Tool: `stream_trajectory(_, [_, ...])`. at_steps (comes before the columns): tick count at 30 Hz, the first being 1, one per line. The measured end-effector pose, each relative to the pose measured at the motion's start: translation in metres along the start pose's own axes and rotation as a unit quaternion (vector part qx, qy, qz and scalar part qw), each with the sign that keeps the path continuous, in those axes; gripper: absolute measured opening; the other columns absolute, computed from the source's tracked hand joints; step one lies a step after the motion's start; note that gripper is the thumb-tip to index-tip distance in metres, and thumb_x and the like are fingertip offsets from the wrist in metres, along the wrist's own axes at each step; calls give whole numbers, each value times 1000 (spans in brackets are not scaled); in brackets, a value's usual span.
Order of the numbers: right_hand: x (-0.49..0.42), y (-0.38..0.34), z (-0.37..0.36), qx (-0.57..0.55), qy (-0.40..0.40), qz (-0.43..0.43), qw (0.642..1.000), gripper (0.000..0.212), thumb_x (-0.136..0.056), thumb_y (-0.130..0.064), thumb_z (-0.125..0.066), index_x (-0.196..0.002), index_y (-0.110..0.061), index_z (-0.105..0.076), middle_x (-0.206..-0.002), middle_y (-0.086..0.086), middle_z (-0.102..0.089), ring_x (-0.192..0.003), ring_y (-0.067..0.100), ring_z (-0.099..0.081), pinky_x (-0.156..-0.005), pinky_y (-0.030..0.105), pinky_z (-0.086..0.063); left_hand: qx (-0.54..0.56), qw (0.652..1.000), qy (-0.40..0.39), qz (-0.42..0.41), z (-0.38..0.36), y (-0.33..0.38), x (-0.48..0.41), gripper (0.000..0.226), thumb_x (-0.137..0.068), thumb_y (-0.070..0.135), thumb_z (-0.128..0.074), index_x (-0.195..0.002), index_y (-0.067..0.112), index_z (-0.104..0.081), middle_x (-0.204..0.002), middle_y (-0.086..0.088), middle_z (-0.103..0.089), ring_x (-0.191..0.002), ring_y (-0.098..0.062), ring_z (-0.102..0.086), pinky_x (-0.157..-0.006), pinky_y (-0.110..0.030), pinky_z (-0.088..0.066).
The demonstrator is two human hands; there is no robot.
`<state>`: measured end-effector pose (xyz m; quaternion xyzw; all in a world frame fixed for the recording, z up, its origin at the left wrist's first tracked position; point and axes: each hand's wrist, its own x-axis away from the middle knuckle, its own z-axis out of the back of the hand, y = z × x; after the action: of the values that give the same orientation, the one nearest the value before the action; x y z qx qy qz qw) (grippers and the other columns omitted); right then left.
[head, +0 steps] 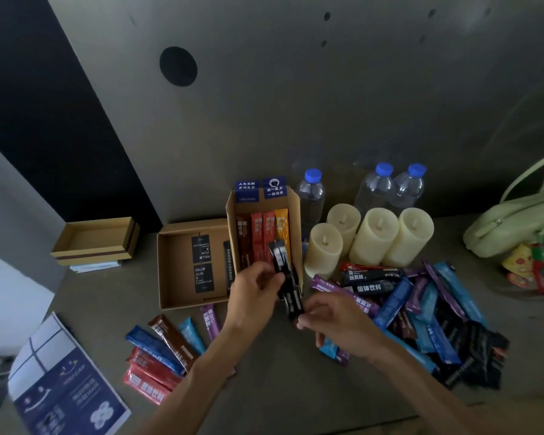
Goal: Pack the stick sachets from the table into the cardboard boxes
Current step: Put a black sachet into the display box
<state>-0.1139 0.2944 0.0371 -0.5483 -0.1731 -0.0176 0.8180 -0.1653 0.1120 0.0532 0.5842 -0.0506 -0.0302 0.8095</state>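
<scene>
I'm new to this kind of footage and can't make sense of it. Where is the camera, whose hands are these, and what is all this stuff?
There is one picture, from a camera worn on a person's head, looking down at a grey table. The left hand and right hand together hold black stick sachets at the open cardboard box, which already holds brown, red and orange sachets. More sachets lie loose: a small group on the left, a big pile on the right. Behind stand four candles and water bottles.

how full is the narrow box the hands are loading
Partly full. The narrow box holds four sachets side by side, brown, two red, orange; black ones are going in at its right.
</scene>
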Motion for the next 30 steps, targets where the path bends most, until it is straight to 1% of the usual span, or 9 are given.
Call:
stream_trajectory(2, [2,6,1,23,23,-11,999,14,-95,-25,-69,-107,-18,-66,-90,-2,-78,-55,10,-66,-57,20,-52,-3,999,34,7,-2,7,-21,3,-96,18,-62,-97,20,-65,-91,6,-69,-77,-3,-68,-60,-14,-51])
stream_trajectory(4, [5,13,2,21,50,-15,998,10,-95,-22,-68,-104,-17,-67,-88,-1,-77,-56,11,-67,-58,22,-54,-23,998,53,9,-6,15,-48,5,-96,20,-61,-99,23,-64,-95,6,-69,-82,-7,-67,-69,-18,-52])
stream_trajectory(6, [10,22,4,6,73,-25,997,5,-95,-15,-68,-100,-16,-67,-86,3,-76,-56,9,-66,-57,24,-54,-40,998,54,11,-14,18,-73,10,-96,21,-61,-105,22,-66,-96,7,-68,-85,-9,-65,-75,-23,-51])
stream_trajectory(9, [20,36,7,-10,89,-51,995,8,-95,-8,-65,-99,-13,-68,-83,7,-76,-54,14,-64,-55,26,-53,-67,997,39,20,-28,10,-95,15,-98,17,-58,-111,20,-65,-100,8,-65,-91,-7,-62,-73,-21,-46])
stream_trajectory(12, [29,48,11,-11,95,-75,993,8,-95,-8,-65,-98,-14,-69,-83,7,-76,-53,17,-63,-58,29,-54,-68,996,38,47,-34,-2,-105,18,-98,18,-57,-114,19,-66,-110,2,-69,-102,-14,-64,-82,-28,-49])
stream_trajectory(16, [35,59,14,-5,99,-90,991,7,-95,-12,-66,-95,-17,-70,-83,4,-76,-53,17,-65,-58,28,-54,-90,994,49,49,-36,-12,-104,17,-98,17,-58,-111,18,-69,-109,0,-71,-102,-14,-64,-88,-31,-50])
stream_trajectory(20, [36,62,16,-1,100,-102,990,7,-94,-12,-67,-96,-18,-70,-81,2,-75,-54,17,-66,-59,29,-55,-118,991,56,32,-37,-13,-100,14,-97,18,-59,-109,19,-67,-100,8,-66,-91,-5,-59,-82,-25,-48])
stream_trajectory(26, [30,56,24,33,127,-94,987,9,-93,-11,-67,-94,-20,-69,-81,0,-74,-52,13,-64,-56,22,-52,-131,989,51,41,-37,-18,-100,7,-95,25,-62,-98,22,-68,-88,11,-65,-87,-8,-66,-75,-24,-51])
stream_trajectory(30, [21,56,32,142,201,-77,966,10,-93,-12,-67,-91,-21,-71,-81,-10,-71,-62,0,-65,-60,10,-48,-144,987,54,41,-35,-13,-98,8,-95,27,-63,-97,20,-68,-88,7,-68,-83,-9,-67,-71,-25,-53])
